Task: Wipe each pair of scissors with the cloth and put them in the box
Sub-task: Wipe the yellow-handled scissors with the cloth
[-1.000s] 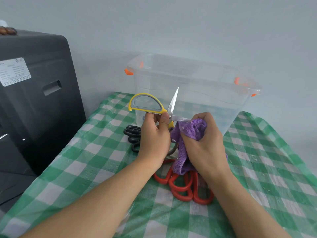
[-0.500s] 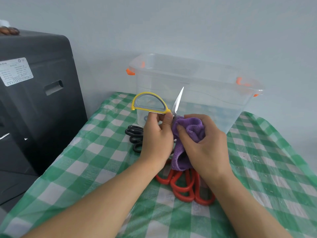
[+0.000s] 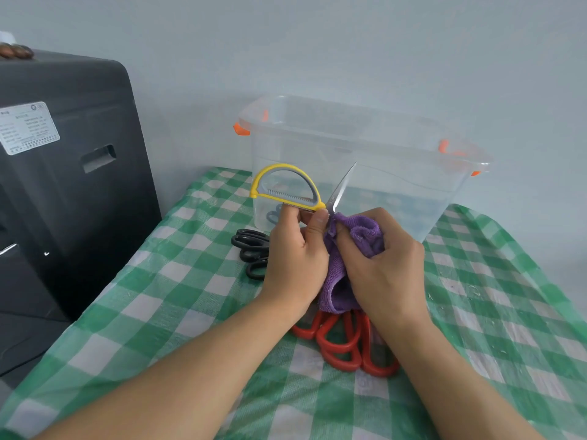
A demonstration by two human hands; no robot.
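Nearest to me, low in the middle of the frame, the red-handled scissors point(image 3: 344, 342) lie in a heap on the green checked tabletop point(image 3: 178, 300), partly under my right wrist and not yet wiped.

Above them, at the centre, my right hand point(image 3: 386, 268) has its grip curled round the purple cloth point(image 3: 336, 281), bunching it against the base of the blade. Touching it on the left, my left hand point(image 3: 297, 254) pinches the yellow-handled scissors point(image 3: 287, 190) just below the handle loop, with the bare blade pointing up and to the right.

The black-handled scissors point(image 3: 251, 247) wait just left of my left hand, near the foot of the clear box point(image 3: 381, 173), which stands behind everything at the upper centre; something dark shows through its wall, but I cannot tell what.

The risk, I judge, is the exposed edge: if the cloth is thin where my right fingers press, or if I stroke toward the point carelessly, the blade could nick a finger. My left pinch is small, so a hard tug from the cloth could twist the scissors loose onto the pile below.

Against half a second ago, the cloth hand sits slightly lower at the blade root, leaving more bare steel showing.
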